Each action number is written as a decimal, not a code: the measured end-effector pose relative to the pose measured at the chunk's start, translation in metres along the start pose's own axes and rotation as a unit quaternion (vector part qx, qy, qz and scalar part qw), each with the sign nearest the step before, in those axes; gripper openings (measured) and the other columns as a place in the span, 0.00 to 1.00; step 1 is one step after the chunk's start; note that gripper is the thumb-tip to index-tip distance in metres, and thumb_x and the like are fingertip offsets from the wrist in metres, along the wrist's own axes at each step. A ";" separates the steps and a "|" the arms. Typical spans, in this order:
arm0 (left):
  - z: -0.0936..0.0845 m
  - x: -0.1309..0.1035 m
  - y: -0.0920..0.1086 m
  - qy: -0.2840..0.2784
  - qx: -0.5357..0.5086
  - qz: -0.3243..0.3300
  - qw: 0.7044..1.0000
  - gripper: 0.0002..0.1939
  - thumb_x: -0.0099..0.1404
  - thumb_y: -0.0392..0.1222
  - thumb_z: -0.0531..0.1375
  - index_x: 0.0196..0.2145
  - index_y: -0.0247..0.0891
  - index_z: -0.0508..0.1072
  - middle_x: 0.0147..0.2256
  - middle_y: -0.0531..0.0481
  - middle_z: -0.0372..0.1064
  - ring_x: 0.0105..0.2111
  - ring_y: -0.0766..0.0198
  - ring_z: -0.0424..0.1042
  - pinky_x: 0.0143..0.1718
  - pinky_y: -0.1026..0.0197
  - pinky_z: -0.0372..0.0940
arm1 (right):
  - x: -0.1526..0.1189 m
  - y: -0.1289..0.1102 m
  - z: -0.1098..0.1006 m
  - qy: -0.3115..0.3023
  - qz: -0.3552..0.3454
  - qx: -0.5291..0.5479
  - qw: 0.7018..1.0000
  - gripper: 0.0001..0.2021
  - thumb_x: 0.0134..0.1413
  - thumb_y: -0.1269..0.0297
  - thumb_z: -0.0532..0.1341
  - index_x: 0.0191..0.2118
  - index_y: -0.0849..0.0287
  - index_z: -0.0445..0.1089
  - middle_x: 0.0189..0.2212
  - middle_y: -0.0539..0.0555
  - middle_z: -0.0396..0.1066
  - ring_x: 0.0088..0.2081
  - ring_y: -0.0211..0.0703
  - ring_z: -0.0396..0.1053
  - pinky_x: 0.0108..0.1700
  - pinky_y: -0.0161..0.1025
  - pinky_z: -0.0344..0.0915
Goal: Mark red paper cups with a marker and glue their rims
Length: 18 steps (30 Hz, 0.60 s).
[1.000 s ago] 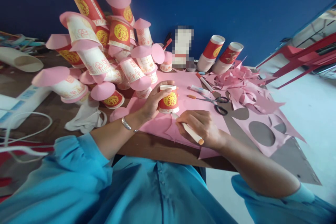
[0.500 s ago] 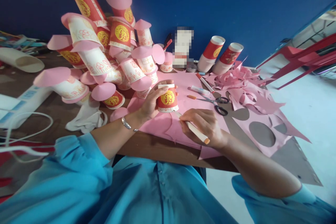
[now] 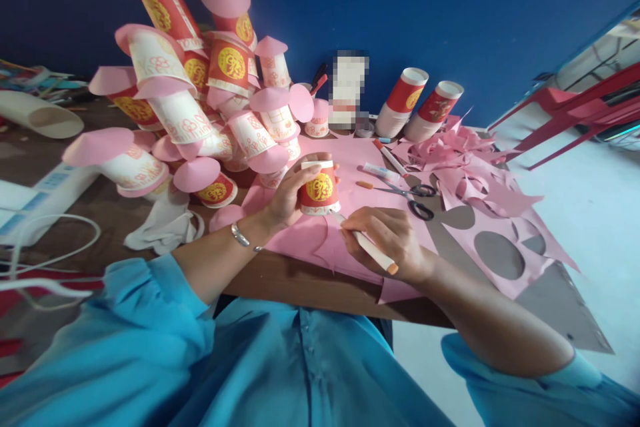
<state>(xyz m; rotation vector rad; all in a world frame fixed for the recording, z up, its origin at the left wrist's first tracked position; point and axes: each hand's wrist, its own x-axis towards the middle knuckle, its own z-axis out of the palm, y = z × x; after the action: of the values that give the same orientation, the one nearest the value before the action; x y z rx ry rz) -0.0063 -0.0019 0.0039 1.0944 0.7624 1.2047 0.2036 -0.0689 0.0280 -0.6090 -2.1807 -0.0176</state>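
Note:
My left hand (image 3: 290,195) is wrapped round a red paper cup (image 3: 319,190) with a gold emblem and a white band at its lower edge. Between the fingers of my right hand (image 3: 383,239) is a white marker (image 3: 374,251) with an orange end, its tip at the cup's lower white band. Pink paper (image 3: 295,240) lies flat beneath both hands. Close by on the right are an orange marker cap (image 3: 365,185), a glue-like clear tube (image 3: 381,172), a red-and-white marker (image 3: 390,157) and scissors (image 3: 417,201) with black handles.
Many cups with pink cone tops (image 3: 180,113) are piled at the left. Two cup stacks (image 3: 403,103) stand by the blue wall. Pink paper scraps (image 3: 463,153) cover the right side, beside a cut sheet with round holes (image 3: 480,233). A white cloth (image 3: 163,223) lies left.
The marker tip has shifted very slightly left and up along the cup's lower band. My left hand and the cup look almost unmoved.

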 end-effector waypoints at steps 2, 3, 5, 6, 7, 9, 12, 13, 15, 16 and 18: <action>0.000 0.000 0.000 -0.001 -0.024 -0.011 1.000 0.20 0.65 0.56 0.70 0.51 0.45 0.80 0.46 0.44 0.83 0.46 0.49 0.83 0.44 0.50 0.80 | -0.001 0.001 0.001 -0.001 -0.004 -0.003 1.000 0.08 0.68 0.77 0.63 0.45 0.57 0.69 0.30 0.50 0.79 0.28 0.39 0.78 0.29 0.35 0.72; 0.001 0.000 0.000 -0.001 -0.035 -0.017 0.999 0.20 0.64 0.55 0.70 0.51 0.45 0.80 0.45 0.45 0.83 0.45 0.50 0.82 0.44 0.51 0.80 | -0.001 0.001 0.001 -0.001 -0.006 -0.003 1.000 0.08 0.68 0.77 0.63 0.45 0.57 0.69 0.30 0.50 0.79 0.28 0.40 0.79 0.29 0.35 0.72; 0.002 -0.001 0.002 0.002 -0.044 -0.020 0.999 0.20 0.64 0.55 0.70 0.50 0.45 0.81 0.45 0.45 0.84 0.45 0.51 0.82 0.43 0.53 0.79 | -0.002 0.001 0.001 -0.002 -0.008 -0.003 1.000 0.08 0.68 0.78 0.64 0.45 0.57 0.69 0.30 0.50 0.79 0.29 0.40 0.79 0.30 0.35 0.72; 0.003 -0.002 0.003 0.005 -0.041 -0.018 0.999 0.19 0.65 0.55 0.70 0.50 0.46 0.81 0.46 0.45 0.84 0.46 0.51 0.82 0.43 0.52 0.79 | -0.002 0.001 0.001 -0.004 -0.008 -0.003 1.000 0.09 0.68 0.78 0.63 0.46 0.56 0.69 0.30 0.50 0.79 0.29 0.39 0.78 0.30 0.35 0.72; 0.003 -0.002 0.003 0.009 -0.034 -0.014 0.999 0.19 0.65 0.55 0.70 0.50 0.46 0.81 0.47 0.44 0.84 0.46 0.50 0.82 0.43 0.51 0.79 | -0.002 0.001 0.001 -0.007 -0.005 -0.002 1.000 0.09 0.68 0.78 0.63 0.46 0.56 0.69 0.30 0.49 0.79 0.28 0.39 0.78 0.30 0.35 0.72; 0.003 -0.003 0.004 0.008 -0.020 -0.011 1.000 0.19 0.65 0.55 0.69 0.51 0.46 0.81 0.47 0.44 0.84 0.48 0.46 0.81 0.43 0.48 0.79 | -0.001 0.001 0.000 -0.014 0.004 -0.002 1.000 0.09 0.68 0.78 0.62 0.45 0.55 0.69 0.30 0.48 0.78 0.28 0.38 0.77 0.30 0.35 0.71; 0.002 -0.002 0.003 -0.009 -0.014 -0.017 1.000 0.20 0.66 0.56 0.68 0.50 0.45 0.80 0.47 0.42 0.83 0.50 0.43 0.81 0.46 0.46 0.78 | 0.001 -0.001 -0.002 -0.021 0.012 -0.004 1.000 0.09 0.67 0.78 0.61 0.43 0.55 0.68 0.29 0.48 0.78 0.26 0.37 0.75 0.28 0.35 0.68; 0.002 -0.002 0.003 -0.013 -0.013 -0.018 1.000 0.20 0.66 0.56 0.68 0.50 0.45 0.80 0.47 0.42 0.82 0.50 0.43 0.81 0.46 0.45 0.78 | 0.001 -0.001 -0.003 -0.022 0.014 -0.003 1.000 0.09 0.67 0.78 0.61 0.42 0.55 0.68 0.29 0.48 0.78 0.26 0.37 0.74 0.28 0.35 0.68; 0.001 -0.002 0.003 -0.016 -0.008 -0.017 1.000 0.20 0.66 0.57 0.68 0.50 0.45 0.80 0.47 0.42 0.82 0.50 0.44 0.81 0.46 0.46 0.78 | 0.003 -0.002 -0.004 -0.021 0.018 0.001 1.000 0.09 0.67 0.78 0.61 0.42 0.55 0.68 0.28 0.48 0.77 0.25 0.36 0.73 0.27 0.34 0.66; 0.001 -0.002 0.003 -0.014 -0.006 -0.016 1.000 0.19 0.66 0.57 0.68 0.50 0.45 0.80 0.47 0.42 0.82 0.49 0.45 0.81 0.46 0.46 0.78 | 0.004 -0.002 -0.005 -0.019 0.020 0.004 1.000 0.09 0.67 0.78 0.61 0.41 0.55 0.68 0.28 0.47 0.77 0.25 0.36 0.73 0.27 0.34 0.66; 0.000 -0.001 0.003 -0.010 -0.008 -0.013 1.000 0.20 0.67 0.58 0.68 0.50 0.45 0.80 0.47 0.43 0.82 0.50 0.45 0.81 0.46 0.47 0.79 | 0.005 -0.003 -0.007 -0.011 0.020 0.011 1.000 0.09 0.67 0.78 0.61 0.41 0.55 0.68 0.27 0.47 0.77 0.25 0.36 0.73 0.27 0.34 0.67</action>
<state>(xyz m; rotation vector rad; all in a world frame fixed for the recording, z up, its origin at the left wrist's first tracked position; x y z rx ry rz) -0.0072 -0.0033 0.0070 1.0782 0.7486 1.1737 0.2050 -0.0708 0.0364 -0.6427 -2.1865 0.0344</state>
